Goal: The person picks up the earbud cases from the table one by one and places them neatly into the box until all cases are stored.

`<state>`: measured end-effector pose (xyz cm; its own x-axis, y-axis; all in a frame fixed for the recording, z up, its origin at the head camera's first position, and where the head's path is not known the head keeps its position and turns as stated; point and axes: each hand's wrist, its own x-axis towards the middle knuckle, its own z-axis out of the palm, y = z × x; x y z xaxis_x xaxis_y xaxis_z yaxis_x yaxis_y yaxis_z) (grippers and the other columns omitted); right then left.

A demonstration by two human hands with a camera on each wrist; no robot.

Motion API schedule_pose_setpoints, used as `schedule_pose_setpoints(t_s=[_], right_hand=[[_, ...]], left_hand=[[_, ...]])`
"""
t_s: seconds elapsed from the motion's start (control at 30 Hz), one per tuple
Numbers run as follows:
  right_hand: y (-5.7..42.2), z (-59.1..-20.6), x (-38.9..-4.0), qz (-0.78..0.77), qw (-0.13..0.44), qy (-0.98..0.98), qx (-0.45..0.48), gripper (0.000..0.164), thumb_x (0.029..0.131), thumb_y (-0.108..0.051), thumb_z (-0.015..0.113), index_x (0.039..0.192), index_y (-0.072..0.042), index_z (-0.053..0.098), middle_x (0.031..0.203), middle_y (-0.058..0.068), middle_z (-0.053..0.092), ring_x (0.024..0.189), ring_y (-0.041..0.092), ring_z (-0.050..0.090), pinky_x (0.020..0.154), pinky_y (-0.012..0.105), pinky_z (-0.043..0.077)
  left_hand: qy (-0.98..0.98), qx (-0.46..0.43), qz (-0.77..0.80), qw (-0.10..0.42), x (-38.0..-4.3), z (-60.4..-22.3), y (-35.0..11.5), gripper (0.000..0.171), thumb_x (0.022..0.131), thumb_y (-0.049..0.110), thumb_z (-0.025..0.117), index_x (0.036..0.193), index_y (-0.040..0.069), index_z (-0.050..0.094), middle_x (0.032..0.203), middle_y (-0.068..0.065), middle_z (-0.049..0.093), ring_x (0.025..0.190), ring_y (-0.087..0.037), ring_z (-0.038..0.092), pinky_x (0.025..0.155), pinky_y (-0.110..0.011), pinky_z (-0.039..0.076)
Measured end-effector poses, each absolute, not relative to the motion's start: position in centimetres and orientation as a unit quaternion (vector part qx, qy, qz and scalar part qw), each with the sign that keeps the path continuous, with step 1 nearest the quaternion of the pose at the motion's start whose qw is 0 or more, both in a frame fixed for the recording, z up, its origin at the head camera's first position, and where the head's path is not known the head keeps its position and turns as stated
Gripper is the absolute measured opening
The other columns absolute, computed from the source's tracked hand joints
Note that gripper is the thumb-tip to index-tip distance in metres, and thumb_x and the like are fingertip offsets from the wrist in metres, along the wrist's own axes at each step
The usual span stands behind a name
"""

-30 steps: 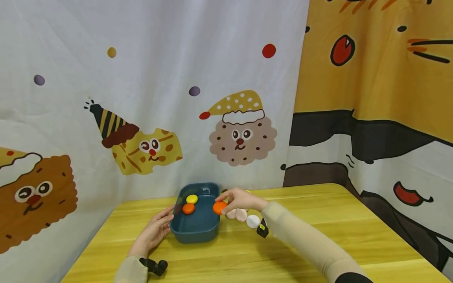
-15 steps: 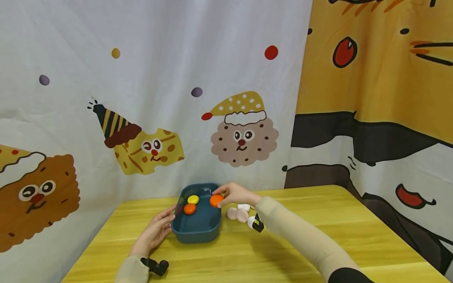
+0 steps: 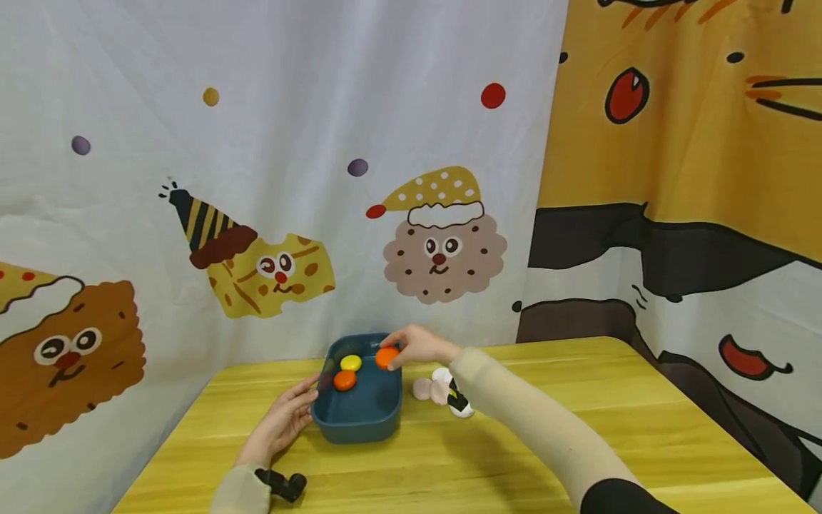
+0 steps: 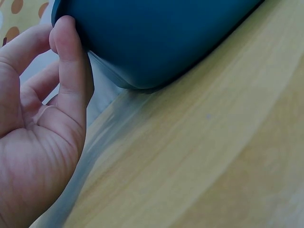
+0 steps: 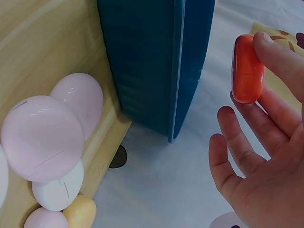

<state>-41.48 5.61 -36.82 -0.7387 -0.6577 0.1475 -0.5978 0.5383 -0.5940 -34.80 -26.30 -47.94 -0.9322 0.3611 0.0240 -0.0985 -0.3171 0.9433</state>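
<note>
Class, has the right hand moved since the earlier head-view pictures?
Yes: against the printed cookie, the right hand has shifted left and slightly up in view.

One blue bin here, standing on one desk! Two hands in play, a left hand and a right hand. Two orange discs: one in the bin, one held! Yellow discs, two: one inside, one towards the desk's far edge. Beside the bin, three pink discs, two white discs!
</note>
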Motion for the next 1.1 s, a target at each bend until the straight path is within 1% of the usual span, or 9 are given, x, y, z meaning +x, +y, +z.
schedule_pose_setpoints(t_s=[0.1,0.2,0.27,0.37,0.5,0.63,0.8,0.97,1.1], right_hand=[[5.3,-36.9,-41.7,-0.303,0.037,0.880,-0.365,0.046,0.075,-0.023,0.084,0.119,-0.014,0.071,0.105,-0.002,0.069,0.071,0.009,0.048,0.065,0.022,0.041],[4.9,-36.8,-41.9,-0.292,0.038,0.882,-0.368,0.046,0.076,-0.021,0.084,0.119,-0.013,0.071,0.105,-0.001,0.069,0.071,0.009,0.049,0.064,0.022,0.041],[4.7,-36.9,-42.0,-0.290,0.039,0.882,-0.368,0.046,0.076,-0.020,0.084,0.120,-0.012,0.070,0.110,0.001,0.069,0.076,0.010,0.053,0.068,0.022,0.044],[4.4,-37.2,-42.4,-0.292,0.043,0.883,-0.365,0.045,0.077,-0.020,0.083,0.120,-0.013,0.070,0.118,0.000,0.067,0.093,0.011,0.059,0.078,0.024,0.048],[4.1,-37.4,-43.1,-0.296,0.042,0.884,-0.359,0.045,0.078,-0.020,0.083,0.120,-0.012,0.070,0.118,0.000,0.067,0.104,0.016,0.060,0.085,0.026,0.048],[3.7,-37.5,-43.4,-0.296,0.040,0.886,-0.355,0.046,0.077,-0.021,0.083,0.119,-0.008,0.070,0.116,0.002,0.068,0.104,0.019,0.060,0.087,0.027,0.048],[3.1,-37.6,-43.5,-0.296,0.052,0.893,-0.335,0.048,0.077,-0.021,0.083,0.121,-0.005,0.069,0.117,0.003,0.067,0.108,0.021,0.059,0.088,0.028,0.048],[2.4,-37.6,-43.8,-0.305,0.066,0.897,-0.314,0.048,0.079,-0.021,0.081,0.123,-0.007,0.068,0.120,0.003,0.066,0.113,0.022,0.057,0.090,0.031,0.048],[1.9,-37.4,-44.0,-0.311,0.061,0.897,-0.309,0.048,0.079,-0.021,0.081,0.123,-0.006,0.068,0.120,0.005,0.066,0.113,0.023,0.057,0.090,0.032,0.049]], left_hand=[[0.570,0.115,0.802,0.138,-34.8,-48.1,-26.3,0.065,0.102,0.008,0.049,0.154,0.000,0.012,0.099,-0.001,0.064,0.070,-0.006,0.061,0.063,-0.018,0.051],[0.569,0.116,0.803,0.136,-34.8,-48.2,-26.3,0.064,0.102,0.008,0.048,0.154,0.000,0.013,0.100,-0.001,0.065,0.072,-0.006,0.061,0.064,-0.019,0.051],[0.567,0.116,0.804,0.137,-34.8,-48.2,-26.4,0.063,0.102,0.007,0.048,0.154,-0.001,0.013,0.101,-0.001,0.065,0.073,-0.007,0.062,0.064,-0.019,0.052],[0.563,0.116,0.807,0.137,-34.8,-48.2,-26.4,0.063,0.102,0.008,0.049,0.154,0.000,0.014,0.104,-0.003,0.065,0.078,-0.009,0.063,0.066,-0.020,0.052],[0.566,0.120,0.805,0.136,-34.8,-48.2,-26.4,0.063,0.102,0.008,0.048,0.154,0.001,0.013,0.110,-0.003,0.066,0.080,-0.009,0.064,0.068,-0.020,0.052],[0.572,0.122,0.801,0.130,-34.9,-48.2,-26.3,0.062,0.102,0.008,0.048,0.154,0.000,0.015,0.110,-0.002,0.066,0.075,-0.008,0.063,0.068,-0.020,0.052],[0.582,0.106,0.797,0.117,-34.8,-48.4,-26.1,0.061,0.101,0.009,0.051,0.153,0.001,0.021,0.102,0.000,0.064,0.071,-0.006,0.060,0.064,-0.018,0.051],[0.585,0.104,0.796,0.119,-34.7,-48.2,-26.1,0.062,0.101,0.009,0.050,0.154,0.002,0.018,0.101,0.002,0.064,0.071,-0.005,0.059,0.064,-0.018,0.050],[0.581,0.104,0.799,0.121,-34.7,-48.2,-26.2,0.063,0.102,0.010,0.050,0.154,0.002,0.017,0.102,0.001,0.064,0.071,-0.005,0.059,0.064,-0.018,0.050]])
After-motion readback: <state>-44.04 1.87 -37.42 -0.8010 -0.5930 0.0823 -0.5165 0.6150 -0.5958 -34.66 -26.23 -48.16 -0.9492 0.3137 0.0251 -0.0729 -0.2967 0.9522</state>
